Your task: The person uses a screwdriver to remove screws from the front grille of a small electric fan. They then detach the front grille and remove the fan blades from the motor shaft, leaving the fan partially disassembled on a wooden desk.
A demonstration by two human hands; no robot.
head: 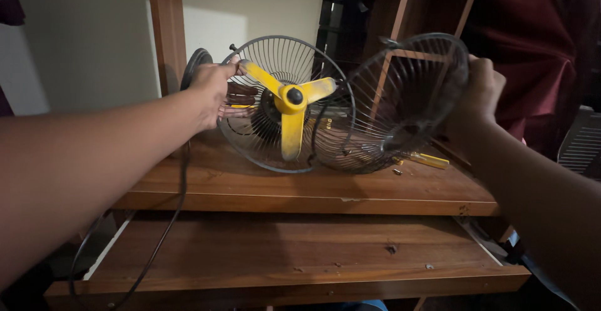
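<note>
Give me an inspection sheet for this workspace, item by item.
Surface: brown wooden desk top, pull-out shelf below.
Job's things: small fan with yellow three-blade propeller in rear wire guard; detached front wire guard.
Clutter: yellow-handled screwdriver, small loose bit beside it.
Hands: left hand grips the rear guard's rim; right hand holds the front guard.
Cables: black cord hangs over the edge.
Surroundings: pale wall, red cloth.

1. The scene is dim and warm, and the brightest patch is on the cream wall [250, 10] behind the fan.
2. The yellow fan blades [291, 107] catch the light and stand out sharply.
3. The upper right corner and the space under the wooden desk [313, 189] fall into deep shadow.
4. Both forearms look stretched and soft towards the lower corners, a wide-angle distortion.
5. The wire grille [400, 98] is slightly blurred.
</note>
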